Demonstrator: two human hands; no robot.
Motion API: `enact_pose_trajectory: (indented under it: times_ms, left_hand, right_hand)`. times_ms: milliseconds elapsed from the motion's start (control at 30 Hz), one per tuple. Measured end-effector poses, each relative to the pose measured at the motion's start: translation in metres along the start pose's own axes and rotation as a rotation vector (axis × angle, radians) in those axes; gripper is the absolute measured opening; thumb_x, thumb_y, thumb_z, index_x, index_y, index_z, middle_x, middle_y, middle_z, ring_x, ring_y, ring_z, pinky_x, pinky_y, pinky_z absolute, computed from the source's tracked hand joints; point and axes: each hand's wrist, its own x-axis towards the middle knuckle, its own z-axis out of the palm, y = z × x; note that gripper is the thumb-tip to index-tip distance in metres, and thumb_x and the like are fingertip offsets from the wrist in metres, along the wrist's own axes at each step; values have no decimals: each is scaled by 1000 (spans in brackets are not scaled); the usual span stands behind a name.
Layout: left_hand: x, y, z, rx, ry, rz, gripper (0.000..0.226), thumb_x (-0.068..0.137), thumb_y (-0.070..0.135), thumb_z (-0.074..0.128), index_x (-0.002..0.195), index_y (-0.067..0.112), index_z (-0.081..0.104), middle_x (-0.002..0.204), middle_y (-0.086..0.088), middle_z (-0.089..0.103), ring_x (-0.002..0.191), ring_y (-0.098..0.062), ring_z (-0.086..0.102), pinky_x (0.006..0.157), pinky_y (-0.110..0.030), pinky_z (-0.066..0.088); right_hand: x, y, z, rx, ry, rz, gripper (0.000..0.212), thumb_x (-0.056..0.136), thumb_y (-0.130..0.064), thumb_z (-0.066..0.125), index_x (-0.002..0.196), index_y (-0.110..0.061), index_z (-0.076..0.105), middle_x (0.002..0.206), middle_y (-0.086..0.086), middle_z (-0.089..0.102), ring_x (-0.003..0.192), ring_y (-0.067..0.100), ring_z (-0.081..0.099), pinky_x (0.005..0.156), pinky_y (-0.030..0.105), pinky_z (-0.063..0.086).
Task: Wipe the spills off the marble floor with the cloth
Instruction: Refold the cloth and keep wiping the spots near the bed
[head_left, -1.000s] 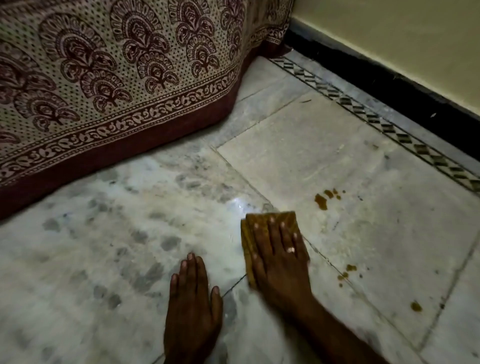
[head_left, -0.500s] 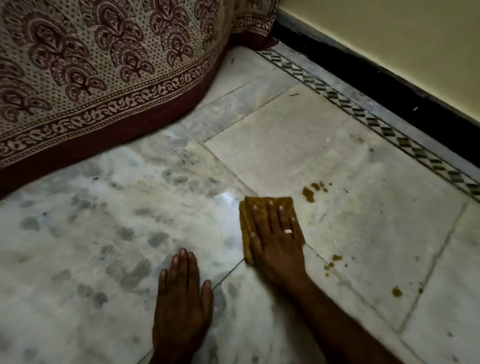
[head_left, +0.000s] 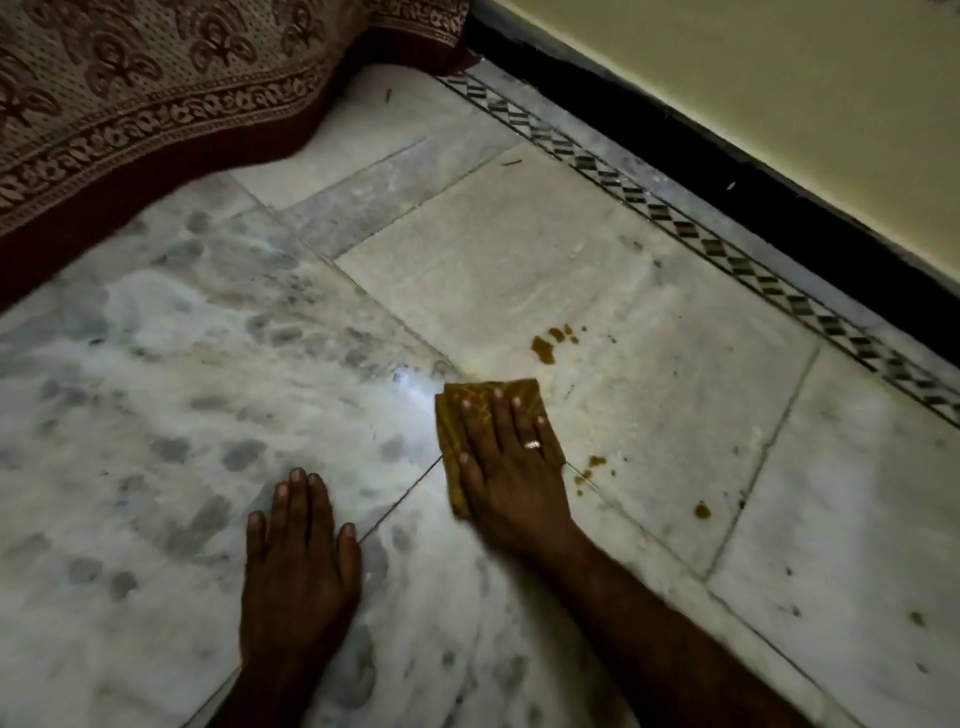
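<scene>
With my right grip (head_left: 511, 467) pressing flat-fingered on the yellow cloth (head_left: 448, 431) and left grip (head_left: 298, 561) flat on the marble floor (head_left: 675, 415), uneven pressure could smear the brown spill (head_left: 544, 349) wider.

I see a cream bedspread (head_left: 156, 78) printed with dark red motifs, draped across the upper left, with a maroon hem along its lower edge. A pale yellow wall (head_left: 779, 78) runs along the upper right. At its base is a black skirting board (head_left: 675, 145), and just beside that a checked border strip (head_left: 675, 221).
</scene>
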Motion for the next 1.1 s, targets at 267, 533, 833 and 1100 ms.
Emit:
enact_pose_trajectory:
  times_ms: [267, 533, 833, 1100]
  left_hand:
    - [6, 27, 5, -36, -8, 118, 60, 102, 34, 31, 146, -5, 45, 153, -25, 43, 139, -41, 46, 115, -59, 28]
    - [22, 101, 19, -65, -158, 297, 69, 99, 42, 28, 151, -2, 38, 160, -21, 34, 147, -33, 36, 120, -50, 18]
    - [20, 97, 21, -46, -160, 320, 70, 100, 43, 25, 153, -2, 32, 162, -21, 29, 149, -35, 33, 122, -53, 19]
    - [-4, 109, 16, -76, -199, 310, 72, 99, 44, 23, 154, -2, 31, 162, -20, 28, 149, -34, 31, 121, -53, 18]
  right_hand:
    - [-74, -34, 3, 70, 81, -202, 63, 104, -46, 40, 162, -31, 22, 168, 9, 26, 156, 31, 23, 122, 54, 29]
    - [-64, 82, -17, -34, -15, 222, 64, 104, -48, 24, 164, -29, 10, 172, 8, 13, 158, 29, 17, 125, 53, 20]
    - [-70, 60, -14, 2, -19, 28, 63, 105, -48, 35, 163, -32, 17, 171, 7, 18, 158, 28, 17, 124, 52, 23]
    - [-180, 80, -31, 7, -72, 355, 66, 104, -46, 29, 164, -28, 8, 172, 8, 9, 158, 32, 12, 124, 55, 16]
